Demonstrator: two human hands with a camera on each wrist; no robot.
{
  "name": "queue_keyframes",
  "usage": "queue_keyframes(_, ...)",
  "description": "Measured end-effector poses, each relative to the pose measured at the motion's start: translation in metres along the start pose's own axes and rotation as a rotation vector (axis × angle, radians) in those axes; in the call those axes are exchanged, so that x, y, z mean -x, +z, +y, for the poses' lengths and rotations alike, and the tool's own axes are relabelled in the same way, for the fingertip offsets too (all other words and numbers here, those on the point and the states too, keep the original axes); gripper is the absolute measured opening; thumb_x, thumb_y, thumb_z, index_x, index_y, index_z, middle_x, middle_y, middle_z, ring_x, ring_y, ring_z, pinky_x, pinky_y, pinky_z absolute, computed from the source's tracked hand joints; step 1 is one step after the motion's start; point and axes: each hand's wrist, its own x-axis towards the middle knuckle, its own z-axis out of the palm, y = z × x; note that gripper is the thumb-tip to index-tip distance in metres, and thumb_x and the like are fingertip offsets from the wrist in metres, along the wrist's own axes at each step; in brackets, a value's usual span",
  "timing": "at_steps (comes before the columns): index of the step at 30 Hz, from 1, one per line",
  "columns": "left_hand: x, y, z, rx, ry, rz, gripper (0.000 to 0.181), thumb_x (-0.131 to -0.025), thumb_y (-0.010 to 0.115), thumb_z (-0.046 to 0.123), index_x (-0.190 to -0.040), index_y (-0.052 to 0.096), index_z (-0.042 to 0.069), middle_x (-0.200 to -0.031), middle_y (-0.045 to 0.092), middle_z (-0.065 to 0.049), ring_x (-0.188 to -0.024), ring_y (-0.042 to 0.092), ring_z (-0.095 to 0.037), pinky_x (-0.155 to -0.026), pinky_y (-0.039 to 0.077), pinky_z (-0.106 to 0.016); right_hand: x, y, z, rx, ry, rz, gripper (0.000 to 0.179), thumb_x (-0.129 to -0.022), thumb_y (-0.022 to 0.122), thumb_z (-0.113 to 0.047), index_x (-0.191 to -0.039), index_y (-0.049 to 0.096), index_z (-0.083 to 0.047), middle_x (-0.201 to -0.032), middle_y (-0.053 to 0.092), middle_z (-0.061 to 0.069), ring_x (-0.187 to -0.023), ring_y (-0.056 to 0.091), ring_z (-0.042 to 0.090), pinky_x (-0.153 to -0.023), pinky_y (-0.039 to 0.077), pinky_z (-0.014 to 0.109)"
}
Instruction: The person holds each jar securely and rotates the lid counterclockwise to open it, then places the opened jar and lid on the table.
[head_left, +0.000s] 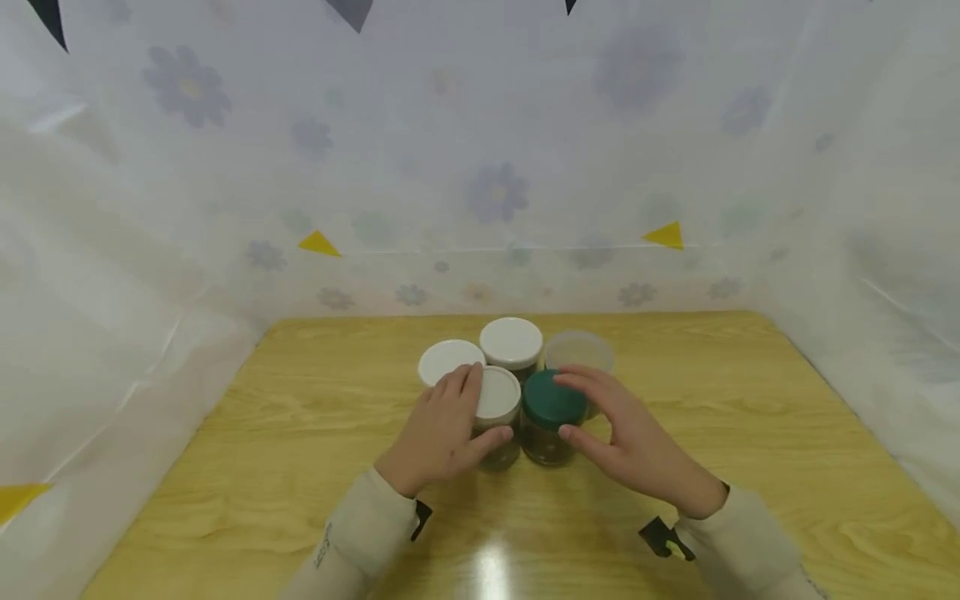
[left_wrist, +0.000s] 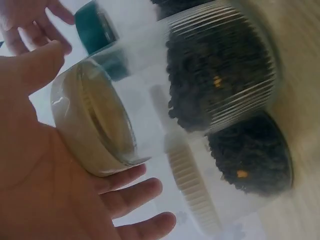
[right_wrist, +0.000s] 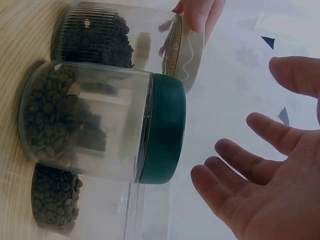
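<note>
In the head view, my left hand lies around the side of a white-lidded glass jar, thumb in front and fingers along the lid's left edge. Its fingers stretch loosely past the lid in the left wrist view. Ribbed near its base, this jar holds dark, bean-like pieces. To its right stands a green-lidded glass jar, partly filled with similar pieces. My right hand is spread beside the green lid; the right wrist view shows a gap between its fingertips and the lid.
Behind these stand two more white-lidded jars, one at left and one in the middle, and a jar with a translucent lid at right. All are clustered on a wood-grain table. Flower-patterned white sheeting surrounds the table.
</note>
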Motion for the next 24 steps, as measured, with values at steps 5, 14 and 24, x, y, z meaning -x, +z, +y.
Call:
queue_keyframes(5,-0.003,0.007,0.005,-0.015,0.018,0.032,0.092,-0.092,0.059,0.058,-0.152,0.03,-0.005,-0.144,0.048,-0.026,-0.125,0.056,-0.04,-0.099,0.05,-0.055,0.0,-0.002,0.001,0.006,-0.001,-0.008,0.056,-0.092,0.07,-0.016,-0.143,0.048,-0.009,-0.15,0.046,0.014,-0.137,0.046,0.035,-0.102,0.045,0.058)
queue_keyframes(14,-0.005,0.011,0.01,-0.14,0.037,0.13,0.091,-0.084,0.071,0.059,-0.145,0.042,-0.002,-0.13,0.06,-0.019,-0.11,0.065,-0.03,-0.086,0.057,-0.048,0.0,-0.002,0.001,0.007,0.001,-0.031,0.055,-0.093,0.07,-0.018,-0.143,0.048,-0.014,-0.15,0.045,0.012,-0.137,0.045,0.035,-0.101,0.046,0.058)
queue_keyframes(24,-0.004,0.01,0.008,0.031,-0.069,0.105,0.089,-0.08,0.079,0.049,-0.145,0.042,0.002,-0.126,0.06,-0.017,-0.103,0.065,-0.031,-0.082,0.056,-0.043,0.003,-0.003,0.002,0.019,0.011,-0.044,0.053,-0.094,0.068,-0.019,-0.143,0.048,-0.01,-0.151,0.044,0.013,-0.135,0.047,0.036,-0.099,0.048,0.058)
